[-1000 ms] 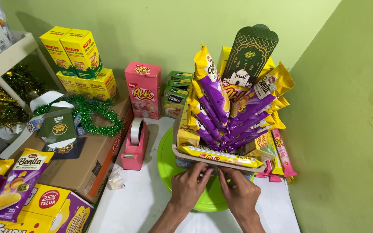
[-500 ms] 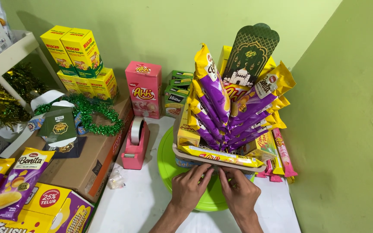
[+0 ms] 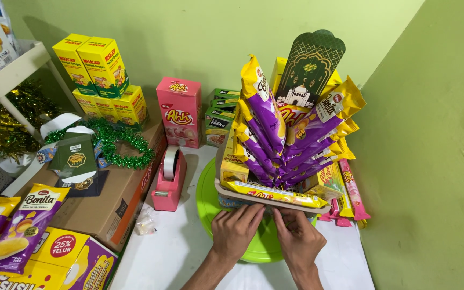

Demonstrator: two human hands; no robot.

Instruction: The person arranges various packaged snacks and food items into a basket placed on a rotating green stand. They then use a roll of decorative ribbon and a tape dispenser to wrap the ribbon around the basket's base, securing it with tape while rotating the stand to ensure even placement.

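Compared with a second ago, very little has shifted: both my hands sit at the same front edge of the snack tower, and only the fingers have crept a touch closer together under the lowest yellow wafer bar. To me that reads as pressing or smoothing along the base rather than moving anything.

My left hand lies palm down, fingers close together, tips pushed against the tower's cardboard base just below the bar. My right hand mirrors it, fingers slightly fanned, tips at the same edge; I cannot tell whether either pinches anything.

The tower stands on a round lime-green plastic tray on the white table, right in front of me. Its wrappers are glossy purple-and-yellow foil, fanned upward, topped by a dark green arched card. A pink tape dispenser sits just left of the tray, and a brown cardboard box further left.
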